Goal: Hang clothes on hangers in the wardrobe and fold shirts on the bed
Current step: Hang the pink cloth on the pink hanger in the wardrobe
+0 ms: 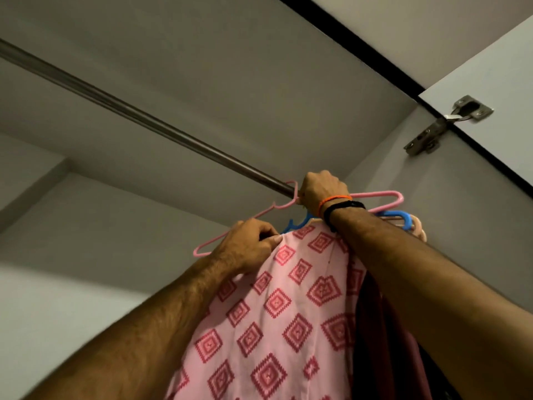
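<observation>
Nearest to me, filling the lower centre of the frame, hung the pink garment (277, 313) with its red diamond print, draped down from the hangers above. My left hand (248, 246), coming up from the lower left, pinched the garment's top edge between thumb and curled fingers, right where the cloth met the lower arm of the pink hanger (230, 235). Just right of the cloth I could see dark maroon clothing (372, 327) hanging behind my right forearm. Higher up, at centre frame, my right hand (323, 189) was closed around the neck of the pink hanger at the rail, an orange band (336, 199) and a black band (344, 207) on its wrist. A blue hanger (399, 216) sat just behind and below the pink one. The hook looped over the metal rail (144, 116), which ran away toward the upper left. Farthest, in the upper right, a metal hinge (444, 125) sat on the wardrobe door (490, 67).
</observation>
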`<action>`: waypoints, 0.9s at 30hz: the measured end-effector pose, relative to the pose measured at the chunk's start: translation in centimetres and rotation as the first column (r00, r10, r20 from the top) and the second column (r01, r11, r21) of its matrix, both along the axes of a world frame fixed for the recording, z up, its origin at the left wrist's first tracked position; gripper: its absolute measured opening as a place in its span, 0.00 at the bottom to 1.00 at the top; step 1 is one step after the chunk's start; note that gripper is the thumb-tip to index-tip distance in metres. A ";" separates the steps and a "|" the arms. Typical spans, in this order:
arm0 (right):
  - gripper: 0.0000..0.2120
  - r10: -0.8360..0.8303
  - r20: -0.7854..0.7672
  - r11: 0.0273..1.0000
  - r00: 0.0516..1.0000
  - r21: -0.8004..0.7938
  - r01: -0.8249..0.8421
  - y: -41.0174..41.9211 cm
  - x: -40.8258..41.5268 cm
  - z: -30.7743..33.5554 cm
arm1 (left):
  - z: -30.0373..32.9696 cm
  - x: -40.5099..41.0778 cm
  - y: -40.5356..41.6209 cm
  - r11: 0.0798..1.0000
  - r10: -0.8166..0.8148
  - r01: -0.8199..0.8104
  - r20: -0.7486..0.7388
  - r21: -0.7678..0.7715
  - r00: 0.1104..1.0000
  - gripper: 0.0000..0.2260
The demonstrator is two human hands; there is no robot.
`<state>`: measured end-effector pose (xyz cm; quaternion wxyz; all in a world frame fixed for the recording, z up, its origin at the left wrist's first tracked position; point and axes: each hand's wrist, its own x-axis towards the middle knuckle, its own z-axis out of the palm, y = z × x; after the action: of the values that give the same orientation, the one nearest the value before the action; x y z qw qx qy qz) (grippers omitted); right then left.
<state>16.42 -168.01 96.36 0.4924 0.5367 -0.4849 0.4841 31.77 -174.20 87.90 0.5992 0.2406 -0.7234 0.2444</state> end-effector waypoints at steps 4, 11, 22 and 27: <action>0.13 0.024 -0.030 1.000 0.999 0.019 -0.023 -0.2 -0.8 -1.3 | -1.8 -0.2 -0.4 1.000 -0.017 0.017 0.046 0.010 0.999 0.09; 0.11 -0.086 -0.107 0.996 0.991 0.010 0.088 1.0 -2.0 -2.6 | -3.2 -0.9 -1.1 0.999 -0.043 0.043 0.041 -0.005 0.998 0.09; 0.12 -0.162 -0.136 0.986 0.977 -0.047 0.157 1.7 -3.0 -3.3 | -3.2 -1.4 -0.8 1.000 -0.017 0.017 0.008 0.024 1.000 0.08; 0.10 -0.215 -0.131 0.976 0.968 -0.048 0.211 1.9 -2.6 -3.7 | -3.5 -2.3 -1.2 0.998 0.017 -0.018 0.013 0.063 1.000 0.09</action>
<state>13.82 -166.12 92.65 0.5822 0.5047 -0.4970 0.3991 29.43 -175.39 84.42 0.5846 0.2643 -0.7323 0.2282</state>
